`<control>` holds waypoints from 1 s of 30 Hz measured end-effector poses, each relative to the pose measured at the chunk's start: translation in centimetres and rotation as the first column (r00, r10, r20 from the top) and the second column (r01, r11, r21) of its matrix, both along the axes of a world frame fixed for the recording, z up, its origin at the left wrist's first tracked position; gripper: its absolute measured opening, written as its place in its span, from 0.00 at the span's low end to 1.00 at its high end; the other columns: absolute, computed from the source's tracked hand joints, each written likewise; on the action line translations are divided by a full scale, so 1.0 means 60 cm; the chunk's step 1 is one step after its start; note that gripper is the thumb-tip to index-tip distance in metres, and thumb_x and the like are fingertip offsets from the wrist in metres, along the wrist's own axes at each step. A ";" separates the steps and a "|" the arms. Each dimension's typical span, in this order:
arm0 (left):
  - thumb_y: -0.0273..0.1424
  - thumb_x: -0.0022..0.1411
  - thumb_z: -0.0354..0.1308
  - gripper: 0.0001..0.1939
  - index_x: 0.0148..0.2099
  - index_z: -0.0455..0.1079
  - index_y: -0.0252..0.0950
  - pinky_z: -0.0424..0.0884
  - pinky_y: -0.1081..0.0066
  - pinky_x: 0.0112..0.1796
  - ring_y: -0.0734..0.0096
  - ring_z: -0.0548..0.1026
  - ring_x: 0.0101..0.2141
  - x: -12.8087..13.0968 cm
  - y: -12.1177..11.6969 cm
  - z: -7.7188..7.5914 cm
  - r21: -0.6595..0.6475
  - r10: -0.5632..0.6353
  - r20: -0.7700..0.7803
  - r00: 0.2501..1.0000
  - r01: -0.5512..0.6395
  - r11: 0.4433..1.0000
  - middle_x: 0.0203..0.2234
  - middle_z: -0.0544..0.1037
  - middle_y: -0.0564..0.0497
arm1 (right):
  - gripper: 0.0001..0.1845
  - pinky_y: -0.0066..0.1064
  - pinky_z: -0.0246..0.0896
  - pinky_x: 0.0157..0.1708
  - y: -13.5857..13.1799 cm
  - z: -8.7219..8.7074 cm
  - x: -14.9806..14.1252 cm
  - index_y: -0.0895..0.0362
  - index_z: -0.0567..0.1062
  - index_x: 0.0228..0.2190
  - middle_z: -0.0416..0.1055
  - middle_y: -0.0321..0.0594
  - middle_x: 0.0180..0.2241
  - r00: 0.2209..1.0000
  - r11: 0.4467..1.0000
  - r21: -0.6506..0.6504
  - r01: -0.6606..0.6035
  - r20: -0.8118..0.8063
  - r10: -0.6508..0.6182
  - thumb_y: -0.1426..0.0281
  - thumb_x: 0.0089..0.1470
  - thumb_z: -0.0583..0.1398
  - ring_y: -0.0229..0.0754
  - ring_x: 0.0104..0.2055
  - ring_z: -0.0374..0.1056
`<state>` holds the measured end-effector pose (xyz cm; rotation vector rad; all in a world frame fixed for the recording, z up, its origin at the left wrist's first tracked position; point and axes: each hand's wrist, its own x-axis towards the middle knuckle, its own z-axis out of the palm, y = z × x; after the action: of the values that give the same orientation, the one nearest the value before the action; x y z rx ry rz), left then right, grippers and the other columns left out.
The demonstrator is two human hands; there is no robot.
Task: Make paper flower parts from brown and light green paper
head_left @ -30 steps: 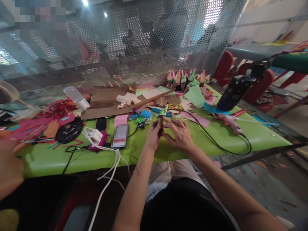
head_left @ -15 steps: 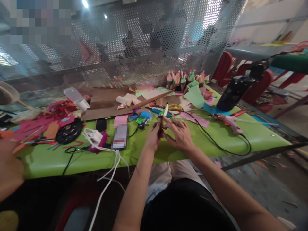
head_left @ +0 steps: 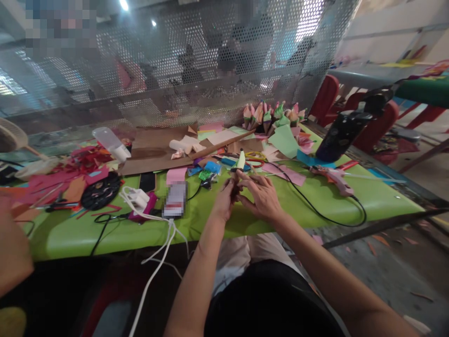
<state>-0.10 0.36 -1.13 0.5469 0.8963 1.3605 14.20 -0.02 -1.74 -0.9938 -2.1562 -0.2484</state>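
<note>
My left hand (head_left: 224,199) and my right hand (head_left: 261,196) meet above the green table (head_left: 217,220), near its front edge. Both pinch a small paper piece (head_left: 240,164) with a light green tip and a dark lower part; the tip points up between my fingers. Behind it lie paper scraps in pink, blue and green (head_left: 210,169). A bunch of finished paper cones (head_left: 271,117) stands at the back of the table.
A pink glue gun (head_left: 333,177) lies right of my hands, with a black cord (head_left: 315,210) looping to the table edge. A white charger and cable (head_left: 140,199), a black disc (head_left: 100,191) and brown cardboard (head_left: 154,147) lie left. Another person's arm (head_left: 12,252) shows far left. Red chairs (head_left: 354,112) stand right.
The green tip of the paper piece has turned more upright between my fingers. The other person's arm at the left has shifted slightly.
</note>
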 end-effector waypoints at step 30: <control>0.41 0.47 0.74 0.19 0.36 0.72 0.36 0.53 0.80 0.20 0.82 0.65 0.22 0.002 0.000 0.000 0.018 -0.002 -0.056 0.998 0.003 1.000 0.22 0.70 0.58 | 0.14 0.45 0.56 0.52 0.003 -0.003 0.001 0.52 0.72 0.48 0.65 0.41 0.65 1.000 0.998 -0.069 0.007 0.025 -0.005 0.63 0.61 0.59 0.54 0.55 0.64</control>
<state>0.05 0.34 -1.14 0.6024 0.9290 1.3580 14.24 0.14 -1.93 -1.0411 -2.1976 -0.1912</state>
